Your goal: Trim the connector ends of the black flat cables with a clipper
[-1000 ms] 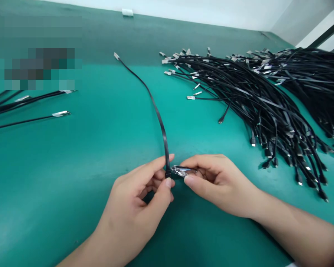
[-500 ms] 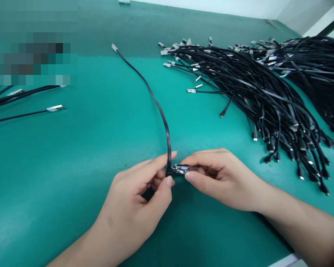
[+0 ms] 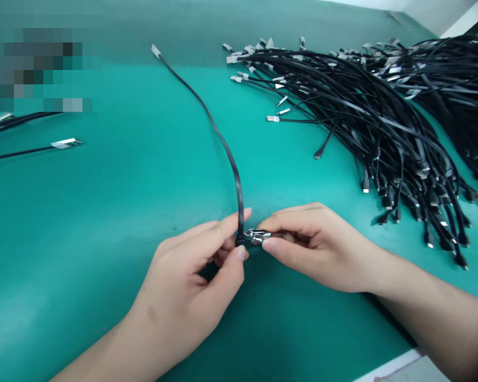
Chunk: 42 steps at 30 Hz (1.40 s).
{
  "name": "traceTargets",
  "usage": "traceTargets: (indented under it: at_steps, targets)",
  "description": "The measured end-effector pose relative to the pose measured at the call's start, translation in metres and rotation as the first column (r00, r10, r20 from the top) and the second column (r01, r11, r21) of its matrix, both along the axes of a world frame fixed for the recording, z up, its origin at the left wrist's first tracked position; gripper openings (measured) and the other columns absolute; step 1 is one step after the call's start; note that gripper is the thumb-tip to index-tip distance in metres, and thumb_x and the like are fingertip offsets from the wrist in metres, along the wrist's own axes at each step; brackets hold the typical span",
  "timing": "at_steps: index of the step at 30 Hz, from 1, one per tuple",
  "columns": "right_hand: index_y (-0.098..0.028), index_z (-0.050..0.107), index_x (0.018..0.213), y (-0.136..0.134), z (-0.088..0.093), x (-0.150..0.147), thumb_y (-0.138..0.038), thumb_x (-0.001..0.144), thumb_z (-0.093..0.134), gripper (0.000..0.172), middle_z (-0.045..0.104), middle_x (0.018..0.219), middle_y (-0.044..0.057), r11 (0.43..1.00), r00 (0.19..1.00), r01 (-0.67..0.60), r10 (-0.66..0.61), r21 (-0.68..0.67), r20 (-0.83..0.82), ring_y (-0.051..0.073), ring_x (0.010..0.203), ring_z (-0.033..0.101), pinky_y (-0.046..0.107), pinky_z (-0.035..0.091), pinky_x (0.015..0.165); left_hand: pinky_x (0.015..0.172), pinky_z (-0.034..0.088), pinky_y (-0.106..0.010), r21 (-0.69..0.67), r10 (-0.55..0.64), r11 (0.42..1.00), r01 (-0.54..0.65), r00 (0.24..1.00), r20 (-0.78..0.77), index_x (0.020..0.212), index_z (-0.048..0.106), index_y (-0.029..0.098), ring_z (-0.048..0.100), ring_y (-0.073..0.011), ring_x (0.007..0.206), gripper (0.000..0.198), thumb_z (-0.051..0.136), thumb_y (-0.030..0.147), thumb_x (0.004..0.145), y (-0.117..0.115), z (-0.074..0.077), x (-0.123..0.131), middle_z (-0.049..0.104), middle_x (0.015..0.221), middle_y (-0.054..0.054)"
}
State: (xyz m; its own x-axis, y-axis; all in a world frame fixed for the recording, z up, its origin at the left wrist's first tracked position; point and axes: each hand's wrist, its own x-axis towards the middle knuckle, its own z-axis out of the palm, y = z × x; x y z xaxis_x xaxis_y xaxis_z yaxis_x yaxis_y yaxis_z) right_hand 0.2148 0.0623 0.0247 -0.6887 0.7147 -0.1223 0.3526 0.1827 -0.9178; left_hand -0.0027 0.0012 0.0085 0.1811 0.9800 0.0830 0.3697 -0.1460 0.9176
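Note:
My left hand (image 3: 199, 276) pinches the near end of a flat black cable (image 3: 219, 138) between thumb and forefinger. The cable runs away up and to the left, ending in a silver plug (image 3: 155, 51) lying on the green table (image 3: 115, 201). My right hand (image 3: 314, 246) is closed on a small shiny metal clipper-like tool (image 3: 258, 236), whose tip meets the cable's black end connector right at my left fingertips. Both hands rest low over the table near its front edge.
A large heap of black cables (image 3: 382, 116) with silver and black plugs covers the right and far right of the table. A few more cables with a silver plug (image 3: 66, 143) lie at the left edge. A blurred patch sits at the upper left.
The tool's tip has closed in onto the cable's end connector. The whole view has shifted slightly, so everything sits a little higher in frame.

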Motion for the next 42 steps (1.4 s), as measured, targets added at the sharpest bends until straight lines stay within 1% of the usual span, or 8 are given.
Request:
traceTargets:
  at_steps: [13, 16, 20, 23, 28, 32, 38, 42]
  targets:
    - [-0.013, 0.075, 0.092, 0.0013, 0.0020, 0.0006, -0.032, 0.104, 0.061, 0.027, 0.050, 0.067, -0.004, 1.000, 1.000, -0.018, 0.018, -0.025, -0.016, 0.008, 0.059, 0.038, 0.022, 0.030, 0.051, 0.056, 0.054, -0.021, 0.044, -0.004, 0.999, 0.005, 1.000, -0.018, 0.135, 0.071, 0.014, 0.065, -0.0104, 0.062, 0.041, 0.058, 0.015, 0.097, 0.0002, -0.0017, 0.0008, 0.068, 0.079, 0.000]
    - [-0.013, 0.074, 0.093, 0.0018, 0.0015, -0.0019, -0.034, 0.102, 0.062, 0.026, 0.052, 0.068, -0.003, 0.993, 0.999, 0.027, -0.030, -0.116, -0.022, 0.009, 0.059, 0.038, 0.024, 0.030, 0.051, 0.051, 0.053, -0.021, 0.029, 0.000, 1.000, 0.000, 1.000, -0.006, 0.137, 0.070, 0.014, 0.064, -0.0109, 0.061, 0.042, 0.058, 0.017, 0.097, -0.0011, -0.0024, 0.0001, 0.067, 0.079, 0.000]
    - [-0.015, 0.072, 0.095, 0.0021, 0.0016, -0.0067, -0.038, 0.096, 0.065, 0.024, 0.055, 0.072, -0.001, 0.938, 0.979, 0.188, -0.203, -0.290, -0.023, 0.012, 0.063, 0.043, 0.025, 0.033, 0.054, 0.050, 0.055, -0.022, 0.000, 0.025, 1.000, -0.025, 1.000, 0.002, 0.137, 0.070, 0.015, 0.064, -0.0115, 0.059, 0.042, 0.058, 0.019, 0.097, -0.0021, -0.0021, -0.0012, 0.067, 0.077, 0.001]
    - [-0.015, 0.071, 0.092, 0.0015, 0.0030, -0.0080, -0.039, 0.092, 0.070, 0.024, 0.056, 0.073, 0.000, 0.922, 0.977, 0.192, -0.212, -0.337, -0.024, 0.013, 0.065, 0.043, 0.026, 0.034, 0.056, 0.052, 0.057, -0.021, -0.016, 0.045, 0.999, -0.045, 0.999, 0.012, 0.135, 0.071, 0.018, 0.065, -0.0111, 0.059, 0.040, 0.059, 0.020, 0.097, -0.0015, -0.0017, -0.0004, 0.069, 0.078, 0.001]
    - [-0.015, 0.072, 0.094, 0.0004, 0.0035, -0.0063, -0.040, 0.093, 0.069, 0.025, 0.054, 0.071, -0.002, 0.915, 0.978, 0.188, -0.206, -0.357, -0.012, 0.011, 0.061, 0.039, 0.026, 0.029, 0.054, 0.057, 0.058, -0.014, -0.106, 0.090, 0.991, -0.079, 0.991, 0.102, 0.121, 0.074, 0.028, 0.069, -0.0075, 0.062, 0.029, 0.062, 0.019, 0.096, -0.0009, -0.0010, 0.0009, 0.073, 0.082, 0.004]
    - [-0.014, 0.071, 0.095, 0.0013, 0.0012, -0.0055, -0.039, 0.096, 0.064, 0.026, 0.053, 0.071, -0.002, 0.924, 0.982, 0.171, -0.188, -0.343, -0.014, 0.011, 0.062, 0.039, 0.026, 0.030, 0.055, 0.060, 0.058, -0.009, -0.188, 0.179, 0.971, -0.148, 0.971, 0.160, 0.106, 0.074, 0.029, 0.071, -0.0059, 0.065, 0.016, 0.064, 0.020, 0.098, 0.0003, -0.0003, 0.0008, 0.076, 0.082, 0.006]
    - [-0.014, 0.071, 0.094, 0.0023, -0.0022, -0.0061, -0.037, 0.094, 0.065, 0.024, 0.056, 0.075, -0.001, 0.933, 0.981, 0.154, -0.183, -0.327, -0.061, 0.012, 0.067, 0.043, 0.026, 0.034, 0.060, 0.069, 0.067, -0.020, -0.281, 0.195, 0.952, -0.126, 0.952, 0.234, 0.110, 0.076, 0.020, 0.077, -0.0131, 0.071, 0.017, 0.066, 0.027, 0.099, 0.0052, 0.0019, 0.0001, 0.082, 0.086, -0.002]
    - [-0.014, 0.071, 0.094, 0.0015, -0.0013, -0.0069, -0.036, 0.093, 0.067, 0.023, 0.058, 0.078, -0.001, 0.936, 0.981, 0.149, -0.180, -0.320, -0.071, 0.012, 0.068, 0.044, 0.026, 0.035, 0.061, 0.069, 0.067, -0.021, -0.295, 0.234, 0.943, -0.154, 0.938, 0.256, 0.107, 0.078, 0.021, 0.078, -0.0134, 0.070, 0.015, 0.072, 0.025, 0.094, 0.0061, 0.0038, 0.0000, 0.084, 0.090, -0.003]
